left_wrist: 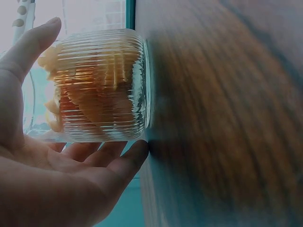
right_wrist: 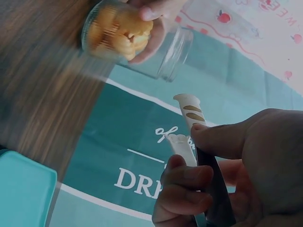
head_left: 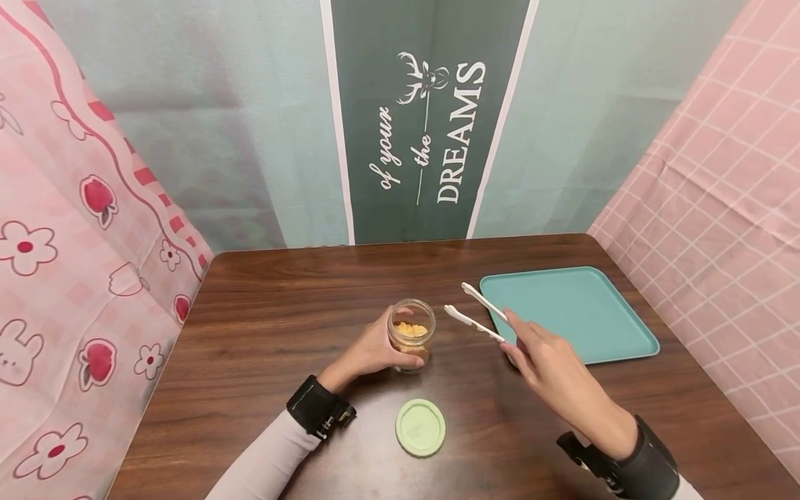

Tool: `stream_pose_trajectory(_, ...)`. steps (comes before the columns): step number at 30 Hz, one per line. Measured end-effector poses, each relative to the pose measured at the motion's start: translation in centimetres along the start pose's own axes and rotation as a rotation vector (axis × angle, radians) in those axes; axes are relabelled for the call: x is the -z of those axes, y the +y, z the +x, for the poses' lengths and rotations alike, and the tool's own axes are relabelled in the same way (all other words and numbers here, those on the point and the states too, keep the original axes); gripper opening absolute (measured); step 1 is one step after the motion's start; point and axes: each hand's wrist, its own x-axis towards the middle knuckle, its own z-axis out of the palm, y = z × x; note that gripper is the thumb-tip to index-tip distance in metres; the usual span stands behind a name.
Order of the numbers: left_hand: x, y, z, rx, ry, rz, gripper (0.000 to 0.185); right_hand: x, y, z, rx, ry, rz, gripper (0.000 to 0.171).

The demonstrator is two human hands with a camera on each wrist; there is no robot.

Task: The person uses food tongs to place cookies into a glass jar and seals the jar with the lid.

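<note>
My left hand [head_left: 375, 347] curls round a clear ribbed glass jar [left_wrist: 102, 85], thumb on one side and fingers on the other. The jar has no lid on, and its base is at or just above the wooden tabletop. Yellow-orange snack pieces [head_left: 411, 330] fill its lower part. To the right of the jar, my right hand [head_left: 556, 364] holds a pair of tongs [head_left: 465, 320] with white tips and a dark handle. The tong arms are spread, with nothing between them, and their tips point towards the jar without touching it.
A pale green round lid [head_left: 420, 428] lies on the table [head_left: 269, 326] in front of the jar. A teal tray [head_left: 562, 312] rests at the right, partly behind my right hand. Fabric hangings [head_left: 281, 139] stand along the back and both sides.
</note>
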Motion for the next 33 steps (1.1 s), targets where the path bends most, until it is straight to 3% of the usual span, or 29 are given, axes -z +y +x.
stream_pose_trajectory(33,0.1,-0.2,0.0,-0.002,-0.001,0.010,0.091,0.4,3.1,-4.2,-0.181,-0.022,-0.069,0.060)
